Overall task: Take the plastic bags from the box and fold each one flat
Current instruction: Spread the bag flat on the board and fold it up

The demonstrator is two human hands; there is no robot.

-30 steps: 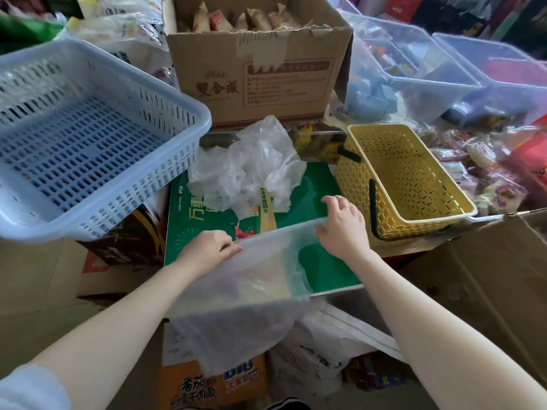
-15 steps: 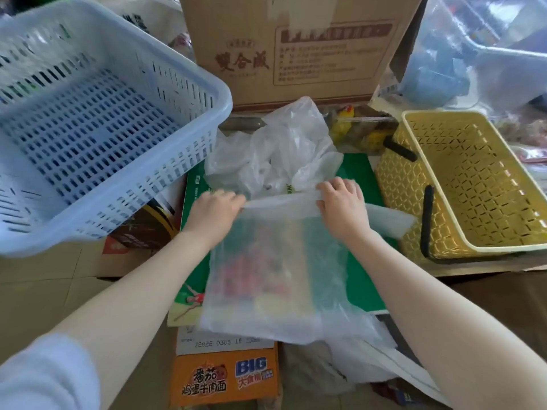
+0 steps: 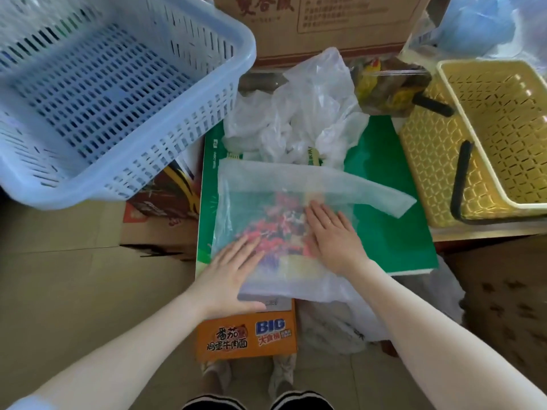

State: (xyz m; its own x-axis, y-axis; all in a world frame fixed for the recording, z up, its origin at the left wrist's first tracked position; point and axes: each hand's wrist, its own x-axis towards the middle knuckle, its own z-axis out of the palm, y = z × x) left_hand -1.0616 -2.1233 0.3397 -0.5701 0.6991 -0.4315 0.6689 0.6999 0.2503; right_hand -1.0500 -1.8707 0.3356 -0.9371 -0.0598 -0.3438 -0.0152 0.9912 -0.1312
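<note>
Palms flat: left hand [image 3: 233, 269] and right hand [image 3: 333, 235], fingers straight, press the translucent plastic bag [image 3: 284, 202] onto a green box [image 3: 393, 208]; crumpled bags [image 3: 299, 113] lie beyond.

This looks like the back of a small grocery shop or its stockroom. Printed cardboard cartons [image 3: 322, 22] stand stacked about, an orange instant-noodle box [image 3: 247, 335] sits on the tiled floor, and a blue plastic basket [image 3: 97, 93] and a yellow shopping basket [image 3: 485, 143] wait beside wrapped snacks [image 3: 384, 87].
</note>
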